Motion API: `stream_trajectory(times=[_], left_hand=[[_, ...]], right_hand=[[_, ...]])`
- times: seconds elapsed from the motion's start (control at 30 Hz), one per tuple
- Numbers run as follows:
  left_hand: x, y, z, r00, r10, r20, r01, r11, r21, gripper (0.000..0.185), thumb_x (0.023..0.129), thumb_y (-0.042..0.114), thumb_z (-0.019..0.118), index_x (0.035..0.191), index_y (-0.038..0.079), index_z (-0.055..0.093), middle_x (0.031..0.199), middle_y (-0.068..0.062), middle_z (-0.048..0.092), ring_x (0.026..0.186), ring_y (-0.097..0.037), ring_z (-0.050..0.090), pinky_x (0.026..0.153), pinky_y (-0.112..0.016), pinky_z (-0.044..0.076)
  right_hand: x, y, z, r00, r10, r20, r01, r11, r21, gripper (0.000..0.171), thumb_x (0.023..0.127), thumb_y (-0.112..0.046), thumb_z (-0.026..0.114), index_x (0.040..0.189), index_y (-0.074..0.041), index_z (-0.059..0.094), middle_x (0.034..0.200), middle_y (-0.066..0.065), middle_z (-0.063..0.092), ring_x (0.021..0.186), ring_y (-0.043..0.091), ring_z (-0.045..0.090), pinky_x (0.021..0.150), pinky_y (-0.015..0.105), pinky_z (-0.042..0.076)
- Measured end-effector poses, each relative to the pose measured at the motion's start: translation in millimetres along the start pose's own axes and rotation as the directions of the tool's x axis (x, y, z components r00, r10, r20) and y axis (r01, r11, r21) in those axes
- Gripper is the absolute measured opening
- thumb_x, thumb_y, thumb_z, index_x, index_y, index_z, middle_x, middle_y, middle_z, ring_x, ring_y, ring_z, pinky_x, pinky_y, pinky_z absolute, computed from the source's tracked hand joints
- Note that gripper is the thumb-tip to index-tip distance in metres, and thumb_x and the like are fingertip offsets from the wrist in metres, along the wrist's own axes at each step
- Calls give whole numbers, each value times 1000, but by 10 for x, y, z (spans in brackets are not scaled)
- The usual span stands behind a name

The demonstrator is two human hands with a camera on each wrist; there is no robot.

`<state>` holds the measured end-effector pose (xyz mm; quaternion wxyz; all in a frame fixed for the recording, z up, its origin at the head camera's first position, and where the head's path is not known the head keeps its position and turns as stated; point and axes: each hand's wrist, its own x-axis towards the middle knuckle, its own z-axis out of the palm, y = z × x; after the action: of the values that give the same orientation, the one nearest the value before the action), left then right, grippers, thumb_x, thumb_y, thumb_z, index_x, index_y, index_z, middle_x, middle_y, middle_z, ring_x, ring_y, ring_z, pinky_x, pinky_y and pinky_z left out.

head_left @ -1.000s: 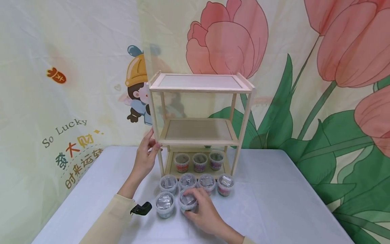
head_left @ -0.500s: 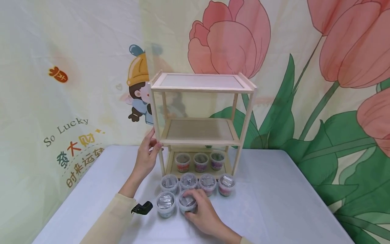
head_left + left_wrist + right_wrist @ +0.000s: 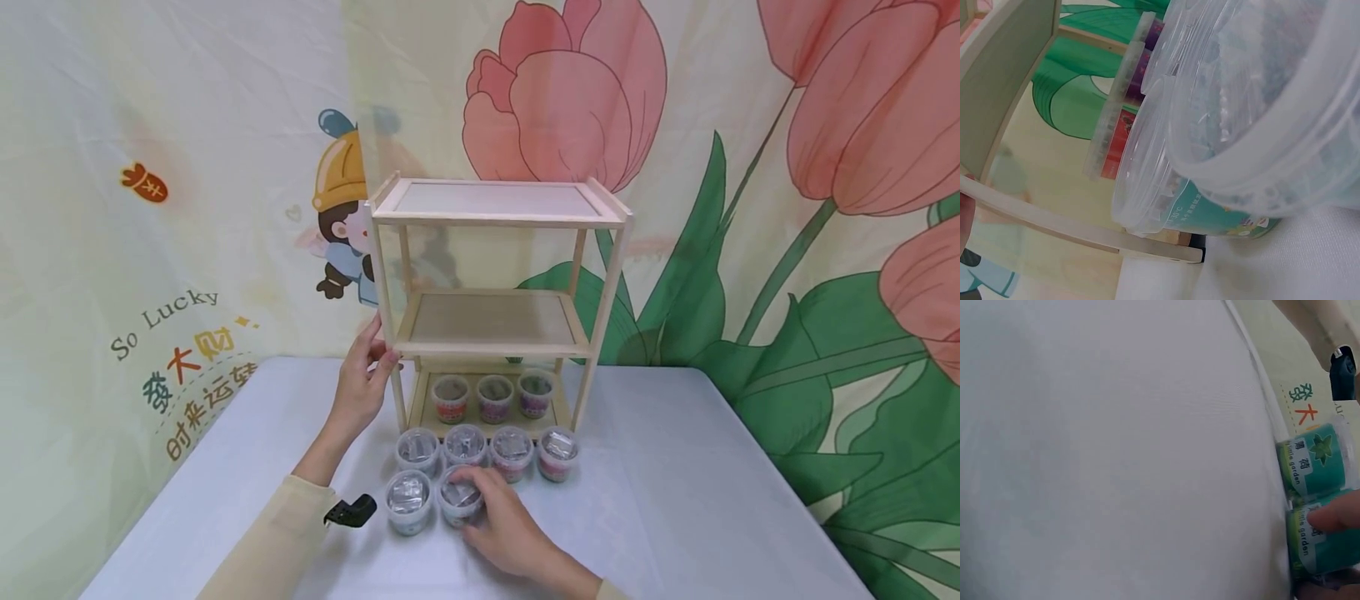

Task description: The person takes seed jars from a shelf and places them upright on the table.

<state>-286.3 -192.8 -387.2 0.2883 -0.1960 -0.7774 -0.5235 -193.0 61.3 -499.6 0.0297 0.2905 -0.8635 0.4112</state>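
The right hand [image 3: 504, 527] has its grip round a small clear plastic tub [image 3: 458, 500] with a see-through lid and a green label, standing upright on the desk [image 3: 675, 500]. A matching tub [image 3: 408, 502] stands touching it just to the left of the grip. The left hand [image 3: 360, 385] has its grip on the front left post of a pale wooden three-tier shelf [image 3: 495, 304], which stands upright beyond the tubs.

Pale unpainted wood, matt and smooth, makes the rack [image 3: 495, 308]. The tubs [image 3: 408, 502] are clear glossy plastic with green paper labels. Smooth matt white cloth covers the bench [image 3: 675, 500].
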Motion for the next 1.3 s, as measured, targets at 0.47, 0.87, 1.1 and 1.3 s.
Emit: stream_trajectory(times=[0.47,0.87,1.1,1.3], left_hand=[[13,35,-1,1000,9,1,-9,999,-33,65,104,-4,62,164,3,35,112,-31,61,103,-48,68,85,-7,51],[10,16,0,1000,-4,8,5,999,-48,65,104,-5,61,164,3,35,112,-30,60,103,-48,66,85,-8,53],[7,5,5,1000,-11,15,11,999,-47,66,105,-3,61,165,5,34,114,-31,59,105,-50,66,85,-7,52],[33,-223,37,1000,-13,5,13,1000,-13,69,105,-2,61,167,12,32,119,-28,59,106,-48,67,84,-5,50]], right_hand=[[72,-244,-684,920,-55,387,109,987,-120,80,91,11,64,163,-16,42,159,1,52,143,21,49,117,42,46],[624,-364,-1174,952,-145,270,160,986,-36,51,100,-3,71,149,-6,57,146,11,60,130,29,61,107,43,56],[1061,-262,-1122,972,-151,178,174,977,-120,52,98,-5,72,148,-8,59,140,10,65,116,24,61,99,43,55],[1324,-180,-1028,977,-155,145,178,970,-163,50,96,-3,75,145,-6,62,140,9,66,124,29,63,106,47,53]])
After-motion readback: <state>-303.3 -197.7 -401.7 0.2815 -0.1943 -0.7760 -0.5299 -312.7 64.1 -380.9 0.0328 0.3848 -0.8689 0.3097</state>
